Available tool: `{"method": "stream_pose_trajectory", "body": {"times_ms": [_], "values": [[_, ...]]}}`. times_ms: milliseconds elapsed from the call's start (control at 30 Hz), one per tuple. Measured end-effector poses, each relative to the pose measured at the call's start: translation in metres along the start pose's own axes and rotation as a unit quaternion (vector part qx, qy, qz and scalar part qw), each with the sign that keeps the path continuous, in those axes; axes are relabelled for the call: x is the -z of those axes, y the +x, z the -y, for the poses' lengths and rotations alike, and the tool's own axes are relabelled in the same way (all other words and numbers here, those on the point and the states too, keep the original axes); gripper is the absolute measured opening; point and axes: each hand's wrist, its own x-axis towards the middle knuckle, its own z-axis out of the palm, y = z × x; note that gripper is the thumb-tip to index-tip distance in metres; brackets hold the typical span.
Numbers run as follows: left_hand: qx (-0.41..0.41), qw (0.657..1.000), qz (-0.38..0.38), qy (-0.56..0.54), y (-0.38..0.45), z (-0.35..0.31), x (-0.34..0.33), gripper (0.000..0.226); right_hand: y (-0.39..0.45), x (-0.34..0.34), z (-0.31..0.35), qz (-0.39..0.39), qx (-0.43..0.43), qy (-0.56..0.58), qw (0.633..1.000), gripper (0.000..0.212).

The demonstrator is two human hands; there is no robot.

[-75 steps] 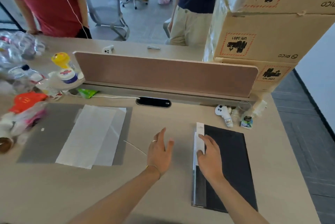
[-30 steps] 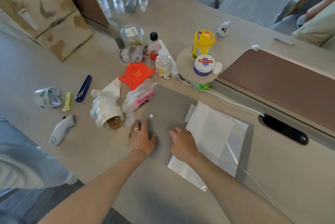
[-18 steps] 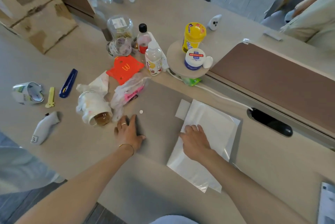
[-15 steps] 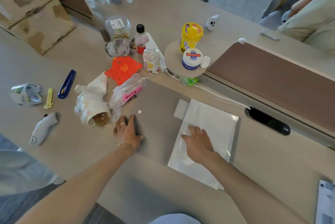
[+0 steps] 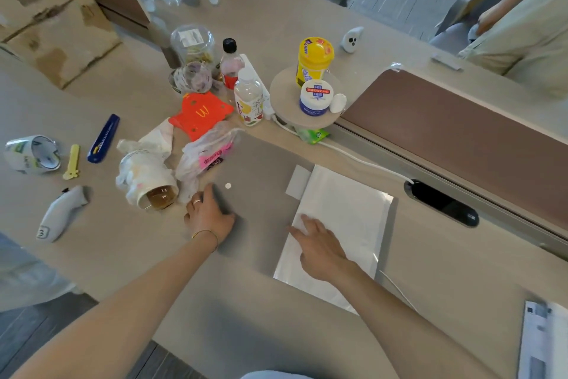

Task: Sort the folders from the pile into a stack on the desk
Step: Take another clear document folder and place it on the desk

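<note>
A grey folder [image 5: 261, 172] lies flat on the desk in front of me. On its right half rests a clear white plastic folder [image 5: 347, 212]. My left hand [image 5: 209, 216] lies flat on the grey folder's left edge, fingers together, holding nothing. My right hand [image 5: 319, 246] presses flat on the near left part of the white folder, fingers spread. At the far right edge shows a corner of the stacked folder with its white label [image 5: 541, 345].
Clutter crowds the left of the pile: a tipped paper cup [image 5: 150, 185], a plastic bag [image 5: 206, 154], a red carton [image 5: 201, 116], bottles [image 5: 249, 99], a blue cutter [image 5: 103, 139]. A brown divider [image 5: 461, 129] and a white cable [image 5: 353, 157] run behind. People stand beyond the desk.
My view swung left from the dark stack to the pile. Both hands came to the pile; the right hand slid from the grey folder onto the white one, which shifted slightly right.
</note>
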Motion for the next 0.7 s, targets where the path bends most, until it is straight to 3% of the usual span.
{"method": "stream_pose_trajectory", "body": {"times_ms": [133, 233, 333, 433, 567, 700], "values": [[0.023, 0.996, -0.023, -0.078, 0.007, -0.001, 0.008, 0.075, -0.001, -0.006, -0.008, 0.005, 0.001, -0.037, 0.999, 0.082], [0.044, 0.989, -0.044, -0.136, 0.009, 0.003, 0.023, 0.052, -0.004, -0.011, -0.01, 0.004, 0.001, -0.042, 0.999, 0.084], [0.024, 0.983, -0.072, -0.165, -0.001, 0.001, 0.047, 0.03, -0.006, -0.017, -0.004, 0.008, -0.017, -0.021, 1.0, 0.084], [-0.026, 0.984, -0.041, -0.173, -0.019, -0.003, 0.07, 0.024, -0.012, -0.025, 0.003, 0.014, -0.02, 0.017, 1.0, 0.077], [-0.118, 0.975, 0.01, -0.19, -0.048, -0.018, 0.105, 0.025, -0.024, -0.011, 0.021, -0.1, -0.033, 0.119, 0.987, 0.066], [-0.176, 0.952, 0.02, -0.249, -0.093, -0.043, 0.119, 0.032, -0.055, 0.018, 0.033, -0.239, -0.028, 0.207, 0.948, 0.063]]}}
